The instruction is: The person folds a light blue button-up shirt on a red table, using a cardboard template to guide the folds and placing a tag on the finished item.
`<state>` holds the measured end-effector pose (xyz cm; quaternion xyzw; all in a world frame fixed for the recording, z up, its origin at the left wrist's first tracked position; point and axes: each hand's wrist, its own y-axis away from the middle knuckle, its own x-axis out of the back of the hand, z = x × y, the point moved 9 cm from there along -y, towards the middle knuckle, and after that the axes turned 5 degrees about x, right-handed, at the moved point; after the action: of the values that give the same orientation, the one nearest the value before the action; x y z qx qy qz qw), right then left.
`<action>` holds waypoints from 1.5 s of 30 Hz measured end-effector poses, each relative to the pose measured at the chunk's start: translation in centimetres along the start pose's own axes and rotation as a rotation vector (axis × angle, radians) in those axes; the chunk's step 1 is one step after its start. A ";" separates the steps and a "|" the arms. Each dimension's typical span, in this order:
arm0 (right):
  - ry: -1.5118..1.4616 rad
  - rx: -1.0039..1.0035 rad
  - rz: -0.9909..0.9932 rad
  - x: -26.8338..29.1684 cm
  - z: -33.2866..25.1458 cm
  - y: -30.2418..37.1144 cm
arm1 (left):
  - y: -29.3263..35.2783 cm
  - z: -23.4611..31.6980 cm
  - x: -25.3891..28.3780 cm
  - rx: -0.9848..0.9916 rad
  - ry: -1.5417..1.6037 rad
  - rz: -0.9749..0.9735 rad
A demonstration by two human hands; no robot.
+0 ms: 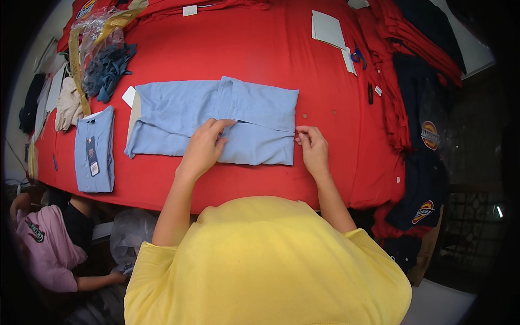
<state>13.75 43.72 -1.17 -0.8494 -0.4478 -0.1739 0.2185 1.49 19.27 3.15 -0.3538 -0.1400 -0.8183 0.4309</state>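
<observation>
A light blue shirt [173,111] lies folded lengthwise in front of me on the red-covered table [244,51]. A tan card edge [134,116] shows at its left end. My left hand [205,145] rests on the shirt's near half, thumb apart from the fingers, fingertips at a fold line in the cloth. At the shirt's right edge is my right hand [314,149], its curled fingers and thumb close on the cloth edge. A second, smaller folded blue shirt [103,146] with a dark hang tag [92,156] lies to the left.
Clear plastic, dark cloth [111,67] and a cream cloth [69,103] lie at the far left. White cards [327,30] and blue-handled scissors [357,56] sit far right, beside red and navy garments [417,108]. Another person [51,249] is low at the left.
</observation>
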 end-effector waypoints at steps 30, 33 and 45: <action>-0.940 -0.248 -0.720 -11.0 -9.0 -0.4 | -1.5 -15.2 18.8 0.385 0.281 0.224; -0.796 -0.345 -0.775 -12.8 -7.2 0.9 | -1.4 -23.6 18.6 0.653 -0.192 0.055; -0.660 -0.226 -0.514 -14.7 -4.8 -3.5 | -0.9 -20.5 13.9 0.637 -0.038 0.312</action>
<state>2.46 32.88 -3.62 -0.7391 -0.6686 0.0101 -0.0812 -13.87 0.45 -1.62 -0.2339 -0.3406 -0.6512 0.6366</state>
